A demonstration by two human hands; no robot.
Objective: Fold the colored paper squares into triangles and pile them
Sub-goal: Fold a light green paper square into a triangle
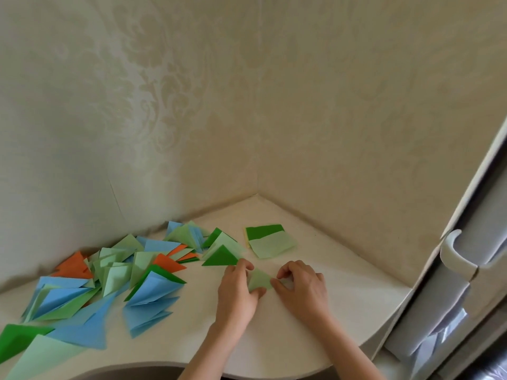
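A light green paper piece (259, 278), folded to a triangle, lies on the cream table (315, 338) between both hands. My left hand (238, 293) pinches its left side with curled fingers and thumb. My right hand (300, 286) pinches its right corner, fingers curled down onto it. Just behind, a small stack of flat squares (270, 240) shows a dark green sheet under a light green one. To the left spreads a loose pile of folded triangles (115, 281) in blue, light green, dark green and orange, the nearest a dark green triangle (220, 257).
The table sits in a room corner with patterned beige walls (247, 105) behind and to the right. A white cabinet door with a curved handle (455, 255) stands at the right edge. The table's rounded front edge (164, 366) runs along the bottom.
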